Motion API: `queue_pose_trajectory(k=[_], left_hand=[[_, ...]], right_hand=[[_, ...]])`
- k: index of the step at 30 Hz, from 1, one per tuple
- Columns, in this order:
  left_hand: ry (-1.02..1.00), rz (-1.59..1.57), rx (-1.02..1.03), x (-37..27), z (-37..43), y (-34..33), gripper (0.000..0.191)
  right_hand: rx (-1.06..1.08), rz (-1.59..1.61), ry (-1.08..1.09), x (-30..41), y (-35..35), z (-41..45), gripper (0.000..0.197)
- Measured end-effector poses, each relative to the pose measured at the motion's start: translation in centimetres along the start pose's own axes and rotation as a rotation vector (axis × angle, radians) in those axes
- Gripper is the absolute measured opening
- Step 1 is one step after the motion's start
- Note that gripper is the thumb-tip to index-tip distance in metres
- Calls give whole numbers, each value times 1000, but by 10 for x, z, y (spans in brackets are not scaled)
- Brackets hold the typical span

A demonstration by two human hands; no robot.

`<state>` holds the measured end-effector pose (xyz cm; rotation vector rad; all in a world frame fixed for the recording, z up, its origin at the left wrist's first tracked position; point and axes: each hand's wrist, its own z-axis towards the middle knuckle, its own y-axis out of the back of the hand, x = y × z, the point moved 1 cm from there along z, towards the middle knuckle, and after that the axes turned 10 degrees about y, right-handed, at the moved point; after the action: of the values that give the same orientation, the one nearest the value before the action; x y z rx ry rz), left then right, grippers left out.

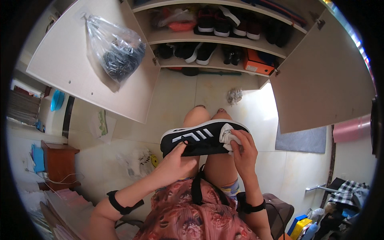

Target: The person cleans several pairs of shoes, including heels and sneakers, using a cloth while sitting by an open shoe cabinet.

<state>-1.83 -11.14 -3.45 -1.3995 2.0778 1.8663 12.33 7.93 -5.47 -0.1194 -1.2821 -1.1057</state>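
Note:
A black shoe (207, 136) with white stripes and a white sole edge lies on its side above the person's knees. My left hand (180, 160) grips its lower edge near the laces, with the thumb on the upper. In my right hand (244, 148) is a crumpled white tissue or cloth (227, 135), pressed against the shoe's right end. Most of the left fingers are hidden behind the shoe.
An open cabinet ahead holds several shoes (207, 54) and an orange shoebox (258, 62). Its doors stand open on both sides; a clear plastic bag (120, 54) hangs on the left one. A crumpled clump (234, 96) and a plastic bag (139, 162) lie on the tiled floor.

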Motion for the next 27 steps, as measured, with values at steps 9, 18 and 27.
queue_pose_trajectory(k=[9, 18, 27], left_hand=[[498, -1661, 87, -6, -4, -21, 14], [810, -1706, 185, -21, 16, -24, 23], [309, -1283, -65, -27, 18, -35, 20]], right_hand=[[-23, 28, 69, -5, 4, -3, 31], [-71, 54, 117, -6, 3, -4, 31], [-93, 193, 6, -10, 17, -20, 31]])
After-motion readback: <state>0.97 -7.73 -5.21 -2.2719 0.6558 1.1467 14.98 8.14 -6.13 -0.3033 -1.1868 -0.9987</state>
